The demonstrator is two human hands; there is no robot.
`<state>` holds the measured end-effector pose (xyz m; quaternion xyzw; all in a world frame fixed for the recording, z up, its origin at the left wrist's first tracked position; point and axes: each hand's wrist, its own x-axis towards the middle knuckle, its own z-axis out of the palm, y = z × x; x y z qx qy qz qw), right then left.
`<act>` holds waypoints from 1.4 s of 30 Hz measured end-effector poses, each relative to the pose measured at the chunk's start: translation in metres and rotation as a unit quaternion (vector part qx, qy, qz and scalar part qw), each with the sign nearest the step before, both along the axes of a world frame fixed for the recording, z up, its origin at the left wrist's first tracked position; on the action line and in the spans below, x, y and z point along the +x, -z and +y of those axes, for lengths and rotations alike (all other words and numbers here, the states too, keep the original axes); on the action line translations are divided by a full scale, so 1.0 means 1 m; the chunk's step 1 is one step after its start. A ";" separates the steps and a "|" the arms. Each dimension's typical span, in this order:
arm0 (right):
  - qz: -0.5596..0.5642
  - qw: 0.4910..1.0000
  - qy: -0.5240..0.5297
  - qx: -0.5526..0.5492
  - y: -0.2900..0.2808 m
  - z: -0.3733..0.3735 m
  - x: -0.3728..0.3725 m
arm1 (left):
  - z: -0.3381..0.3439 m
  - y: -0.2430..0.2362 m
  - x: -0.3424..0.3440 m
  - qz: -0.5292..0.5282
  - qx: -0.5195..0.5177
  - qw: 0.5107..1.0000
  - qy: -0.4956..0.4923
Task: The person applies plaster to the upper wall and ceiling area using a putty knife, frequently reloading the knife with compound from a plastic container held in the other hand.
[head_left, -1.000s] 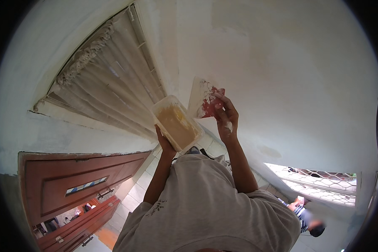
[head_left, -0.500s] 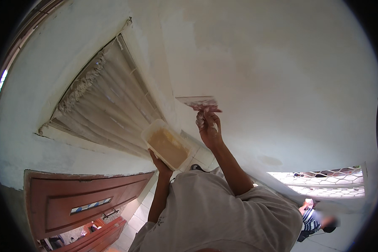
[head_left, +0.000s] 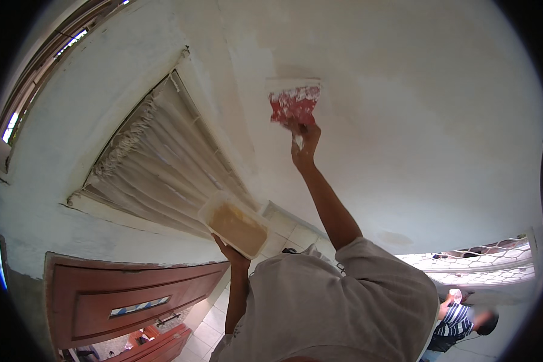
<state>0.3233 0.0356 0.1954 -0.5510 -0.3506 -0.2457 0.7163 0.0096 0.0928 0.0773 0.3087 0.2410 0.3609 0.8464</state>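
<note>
My right hand (head_left: 303, 140), smeared with white paste, grips a wide red scraper (head_left: 294, 104) whose upper part is streaked with white. The blade is raised over the pale, patchy wall (head_left: 398, 114); whether it touches the surface I cannot tell. Lower and to the left, my left hand (head_left: 231, 253) holds a translucent rectangular plastic tub (head_left: 233, 226) with beige paste spread inside.
A curtained window (head_left: 154, 151) fills the middle left, above an open wooden door (head_left: 133, 283). Floor tiles (head_left: 211, 320) show below. At lower right a person in a striped shirt (head_left: 455, 321) is near a grilled window (head_left: 476, 262).
My right hand has turned the scraper and raised it upward against the wall's backdrop, away from the tub. The tub has shifted slightly down and left in the view.
</note>
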 end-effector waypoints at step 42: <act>0.329 0.941 0.064 0.042 0.172 0.001 -0.035 | -0.002 0.017 0.016 -0.021 -0.038 0.998 0.055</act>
